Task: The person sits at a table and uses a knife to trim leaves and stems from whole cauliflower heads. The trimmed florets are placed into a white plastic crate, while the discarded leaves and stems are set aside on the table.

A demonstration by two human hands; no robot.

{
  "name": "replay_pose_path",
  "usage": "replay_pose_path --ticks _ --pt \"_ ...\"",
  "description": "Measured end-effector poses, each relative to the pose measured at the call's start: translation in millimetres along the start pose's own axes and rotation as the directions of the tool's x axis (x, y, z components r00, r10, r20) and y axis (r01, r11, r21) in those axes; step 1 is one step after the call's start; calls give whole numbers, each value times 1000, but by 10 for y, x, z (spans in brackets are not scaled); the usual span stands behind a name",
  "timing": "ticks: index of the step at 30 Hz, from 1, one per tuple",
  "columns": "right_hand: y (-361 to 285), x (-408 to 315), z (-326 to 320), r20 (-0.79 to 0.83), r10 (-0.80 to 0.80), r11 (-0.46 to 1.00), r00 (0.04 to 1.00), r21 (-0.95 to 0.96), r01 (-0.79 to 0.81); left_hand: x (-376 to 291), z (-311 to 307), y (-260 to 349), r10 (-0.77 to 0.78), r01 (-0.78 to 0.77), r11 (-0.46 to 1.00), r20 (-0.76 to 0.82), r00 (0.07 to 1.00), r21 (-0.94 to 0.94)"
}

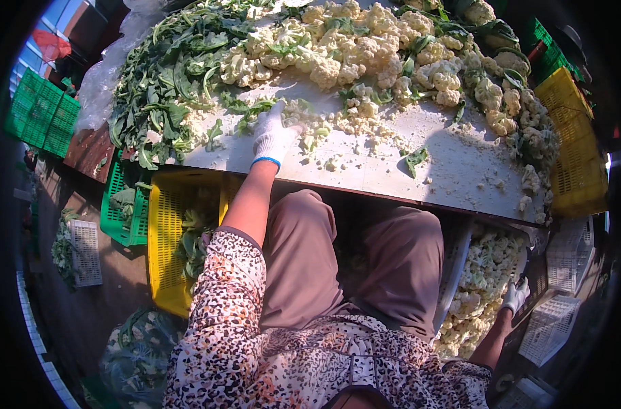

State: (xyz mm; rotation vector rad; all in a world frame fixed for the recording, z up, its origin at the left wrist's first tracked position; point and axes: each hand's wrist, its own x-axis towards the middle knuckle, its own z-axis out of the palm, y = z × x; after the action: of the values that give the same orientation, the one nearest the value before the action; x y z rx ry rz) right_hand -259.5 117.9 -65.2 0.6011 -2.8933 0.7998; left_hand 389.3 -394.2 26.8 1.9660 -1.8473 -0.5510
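My left hand (275, 134), in a white knit glove with a blue cuff, reaches onto the pale tabletop (336, 176). Its fingers touch a blurred cauliflower piece (297, 113) and green leaf scraps; whether they grip it cannot be told. Far to the right, my gloved right hand (516, 296) is beside a tub (456, 271) of cauliflower florets (482, 301). Something dark and narrow lies at its fingers, too small to identify. Cauliflower heads and florets (361, 46) are heaped across the back of the table, with cut leaves (182, 56) piled at the left and crumbs scattered around.
A yellow crate (162, 245) and a green crate (113, 204) with greens stand left of my legs. Stacked yellow crates (576, 153) are at the table's right end. White crates (551, 327) lie at the lower right, and a clear bag of trimmings (139, 353) at the lower left.
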Motion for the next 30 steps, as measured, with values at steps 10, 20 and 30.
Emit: replay_pose_path --ticks 10,20,30 --pt "-4394 -987 990 307 -771 624 558 544 561 432 -33 56 -63 -19 957 270 961 289" --pt "-6211 -1608 2217 288 -817 574 500 500 648 169 269 -471 122 -198 919 -230 966 -342" --pt "-5753 -1426 1783 406 -639 356 653 909 -218 147 -133 -543 -267 91 150 48 962 -985"
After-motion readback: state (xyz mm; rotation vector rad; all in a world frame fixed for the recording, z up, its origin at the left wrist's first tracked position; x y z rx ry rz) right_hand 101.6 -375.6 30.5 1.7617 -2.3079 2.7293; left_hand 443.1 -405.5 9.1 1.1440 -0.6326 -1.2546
